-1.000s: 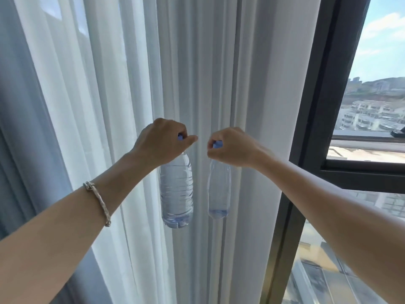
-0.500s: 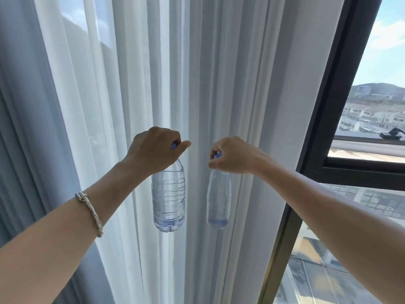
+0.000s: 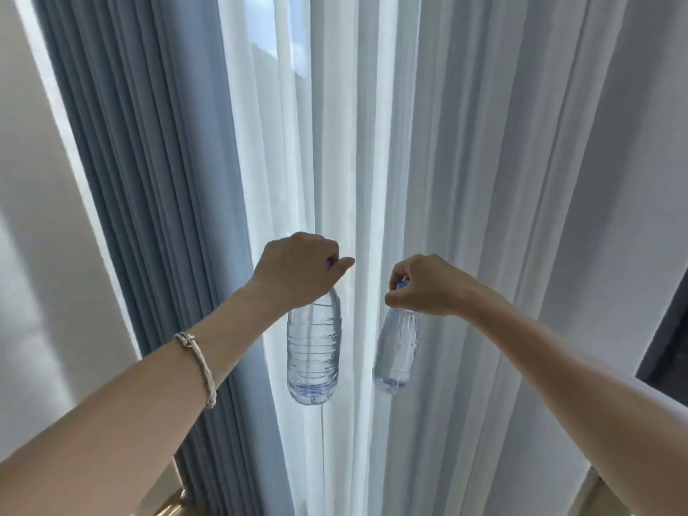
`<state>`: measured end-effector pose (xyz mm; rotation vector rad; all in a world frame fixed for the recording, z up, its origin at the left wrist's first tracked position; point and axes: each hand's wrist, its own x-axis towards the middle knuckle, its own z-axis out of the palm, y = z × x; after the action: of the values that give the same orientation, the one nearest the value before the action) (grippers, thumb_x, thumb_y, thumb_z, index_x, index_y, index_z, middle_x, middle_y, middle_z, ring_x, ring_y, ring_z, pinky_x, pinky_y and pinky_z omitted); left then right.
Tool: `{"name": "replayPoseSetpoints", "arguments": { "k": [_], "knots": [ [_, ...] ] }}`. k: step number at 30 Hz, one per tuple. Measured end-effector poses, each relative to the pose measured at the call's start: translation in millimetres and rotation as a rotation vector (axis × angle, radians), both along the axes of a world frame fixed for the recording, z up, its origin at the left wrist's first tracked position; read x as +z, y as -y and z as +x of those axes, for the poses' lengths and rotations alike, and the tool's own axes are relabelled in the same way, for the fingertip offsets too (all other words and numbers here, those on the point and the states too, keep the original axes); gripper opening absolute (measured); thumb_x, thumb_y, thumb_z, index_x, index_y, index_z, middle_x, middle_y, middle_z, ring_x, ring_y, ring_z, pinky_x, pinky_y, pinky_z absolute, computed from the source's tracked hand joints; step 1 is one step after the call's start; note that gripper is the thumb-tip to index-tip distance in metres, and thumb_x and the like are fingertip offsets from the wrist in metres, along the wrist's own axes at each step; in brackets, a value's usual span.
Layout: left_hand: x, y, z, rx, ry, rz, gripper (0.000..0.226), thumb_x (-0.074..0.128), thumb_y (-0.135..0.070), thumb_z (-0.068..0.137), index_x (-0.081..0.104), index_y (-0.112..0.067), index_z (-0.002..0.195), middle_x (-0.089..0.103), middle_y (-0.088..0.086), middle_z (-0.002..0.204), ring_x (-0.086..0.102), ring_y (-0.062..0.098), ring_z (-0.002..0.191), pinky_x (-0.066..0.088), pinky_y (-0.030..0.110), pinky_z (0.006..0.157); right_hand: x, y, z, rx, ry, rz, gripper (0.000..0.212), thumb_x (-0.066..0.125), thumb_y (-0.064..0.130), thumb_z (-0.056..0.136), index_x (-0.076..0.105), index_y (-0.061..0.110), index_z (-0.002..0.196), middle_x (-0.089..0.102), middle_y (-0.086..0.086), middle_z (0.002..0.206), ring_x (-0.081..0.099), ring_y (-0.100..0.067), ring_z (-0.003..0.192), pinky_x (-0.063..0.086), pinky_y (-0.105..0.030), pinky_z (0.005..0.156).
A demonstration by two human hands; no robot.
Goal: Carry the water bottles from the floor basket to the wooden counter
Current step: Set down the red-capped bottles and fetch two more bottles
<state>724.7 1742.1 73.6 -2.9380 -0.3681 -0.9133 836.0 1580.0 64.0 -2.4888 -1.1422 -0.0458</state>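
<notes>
I work from a single wide-angle view, worn on the head. It faces forward onto the sheer white curtain (image 3: 335,143), which hangs close ahead. Both forearms enter from the lower corners. The left grip (image 3: 298,270) and right grip (image 3: 428,288) sit near frame centre, at arm's reach.

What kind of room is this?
Probably a bedroom or hotel room, though I can't be sure. I see a thick blue-grey curtain, a white sheer curtain with daylight behind, and a dark window frame.
</notes>
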Motion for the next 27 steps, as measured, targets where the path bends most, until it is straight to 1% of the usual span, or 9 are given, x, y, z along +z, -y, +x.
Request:
{"name": "replayPoseSetpoints", "arguments": {
  "k": [2,7,10,13,15,17,21,24,27],
  "knots": [
    [-1.6,2.3,-7.1,0.070,-0.002,0.002,0.038,0.042,-0.048,0.096,0.053,-0.021,0.072,0.054,-0.008,0.076,0.055,0.016,0.077,0.039,0.027,0.068,-2.1,-5.1,-0.6,0.062,0.000,0.006,0.009,0.062,0.029,0.078,0.065,0.020,0.079,0.061,0.008,0.083,0.057,-0.010,0.068,0.044,-0.022,0.059],
    [-12.9,-4.4,-50.5,0.207,-0.025,-0.006,0.036,0.041,-0.048,0.097,0.053,-0.021,0.076,0.051,-0.009,0.076,0.051,0.013,0.077,0.042,0.028,0.070,-11.3,-38.3,-19.1,0.239,0.004,-0.009,0.013,0.061,0.027,0.076,0.069,0.018,0.081,0.066,0.005,0.086,0.063,-0.013,0.075,0.049,-0.024,0.060],
    [-15.0,-12.2,-83.3,0.262,-0.023,0.003,0.033,0.042,-0.047,0.097,0.053,-0.022,0.078,0.055,-0.009,0.080,0.050,0.012,0.077,0.038,0.026,0.069,-13.1,-65.4,-42.2,0.355,0.002,-0.021,0.010,0.060,0.026,0.076,0.067,0.019,0.076,0.065,0.005,0.083,0.062,-0.015,0.077,0.049,-0.026,0.061],
    [-10.9,-22.3,-119.0,0.337,-0.024,0.061,0.034,0.042,-0.046,0.096,0.049,-0.022,0.073,0.052,-0.009,0.076,0.047,0.012,0.075,0.034,0.026,0.068,-7.6,-90.2,-71.2,0.466,0.006,-0.019,0.008,0.060,0.028,0.077,0.061,0.025,0.069,0.063,0.007,0.081,0.057,-0.011,0.078,0.047,-0.026,0.062],
    [-7.2,-30.9,-148.2,0.395,-0.017,0.064,0.035,0.044,-0.046,0.096,0.048,-0.022,0.069,0.046,-0.010,0.068,0.045,0.014,0.072,0.033,0.026,0.066,-2.1,-105.8,-92.9,0.527,0.004,-0.010,0.008,0.061,0.030,0.076,0.060,0.025,0.070,0.062,0.006,0.080,0.055,-0.011,0.077,0.047,-0.026,0.061],
    [-4.3,-41.1,-180.2,0.452,-0.002,0.056,0.037,0.045,-0.045,0.095,0.047,-0.023,0.066,0.044,-0.009,0.062,0.046,0.015,0.067,0.031,0.026,0.064,3.1,-120.7,-116.7,0.580,0.017,0.004,0.010,0.062,0.029,0.077,0.063,0.020,0.072,0.060,0.005,0.077,0.055,-0.012,0.074,0.048,-0.028,0.062],
    [-3.5,-61.7,-251.1,0.556,0.024,0.043,0.045,0.047,-0.043,0.094,0.039,-0.022,0.056,0.047,-0.007,0.060,0.047,0.018,0.062,0.033,0.026,0.059,9.6,-152.9,-172.5,0.647,0.067,-0.018,0.016,0.058,0.025,0.077,0.057,0.020,0.062,0.056,0.005,0.068,0.054,-0.014,0.070,0.042,-0.023,0.054],
    [-4.4,-77.0,-312.4,0.626,0.039,0.058,0.041,0.047,-0.038,0.092,0.040,-0.016,0.058,0.049,-0.001,0.061,0.043,0.021,0.059,0.030,0.025,0.051,12.0,-179.6,-226.4,0.696,0.132,-0.062,0.021,0.057,0.027,0.077,0.053,0.023,0.057,0.054,0.004,0.064,0.054,-0.016,0.068,0.038,-0.021,0.051],
    [0.0,-93.4,-380.0,0.671,0.023,0.061,0.042,0.047,-0.039,0.092,0.039,-0.019,0.056,0.053,-0.003,0.063,0.048,0.021,0.062,0.033,0.026,0.055,15.4,-206.8,-291.6,0.756,0.149,-0.054,0.016,0.059,0.029,0.077,0.057,0.025,0.062,0.057,0.006,0.070,0.060,-0.018,0.074,0.044,-0.024,0.054]
  ]
}}
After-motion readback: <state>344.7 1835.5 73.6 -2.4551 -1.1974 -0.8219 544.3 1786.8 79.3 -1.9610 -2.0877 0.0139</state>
